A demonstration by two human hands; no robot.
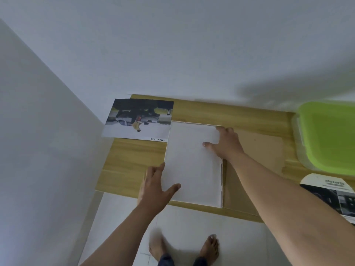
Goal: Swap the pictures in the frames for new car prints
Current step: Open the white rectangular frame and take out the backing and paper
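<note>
- The frame lies flat near the front edge of the tabletop, showing only a plain white surface inside a thin white rim.
- The left hand rests on its near-left edge. Its grip is wide, with the fingers spread along the side, the thumb on the white surface, and nothing held.
- The right hand presses flat near the far-right corner, its grip equally wide and its fingertips at the rim.
- A brown board lies just right of the frame, partly under the right forearm. This looks like the backing, so the frame seems opened.
- A car print lies face up at the far left, touching the frame's corner — it is not in the frame.
- A second print, curled, sits at the right edge by a green-lidded box.
- My judgement is that the task is about midway. The backing is off, but refitting the board and hanging or standing the frame remain, and so do any other frames.
- It is hard to tell whether the white surface is the back of a print already seated or an empty panel.
- The second print and the box are cut off by the picture edge, and no other frame is visible.
</note>
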